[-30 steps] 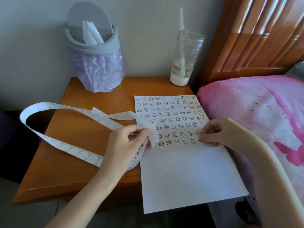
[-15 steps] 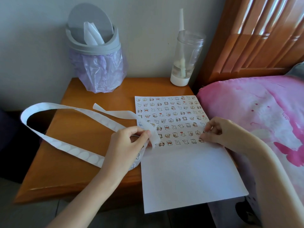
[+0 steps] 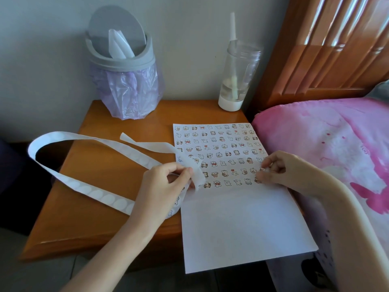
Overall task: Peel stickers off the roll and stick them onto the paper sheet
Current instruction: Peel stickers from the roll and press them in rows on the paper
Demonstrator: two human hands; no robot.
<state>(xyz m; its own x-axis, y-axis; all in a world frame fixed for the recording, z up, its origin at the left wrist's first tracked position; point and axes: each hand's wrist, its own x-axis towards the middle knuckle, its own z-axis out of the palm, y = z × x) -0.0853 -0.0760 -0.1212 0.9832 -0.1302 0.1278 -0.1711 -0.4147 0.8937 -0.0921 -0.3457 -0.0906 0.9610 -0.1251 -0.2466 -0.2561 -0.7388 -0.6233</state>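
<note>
L hand pinches sticker strip by left edge of paper sheet. R hand curled at sheet's right edge, can't tell if holding anything. Strip lies left of R hand, across sheet.

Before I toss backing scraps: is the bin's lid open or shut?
Open: the swing lid is tilted up, white paper poking out.

No words, numbers or brand marks can be read anywhere in view. The stickers on the paper sheet carry only small cartoon figures, too small to show any lettering. The backing strip shows plain white circles, and the bin and the bottle on the desk bear no legible label.
</note>
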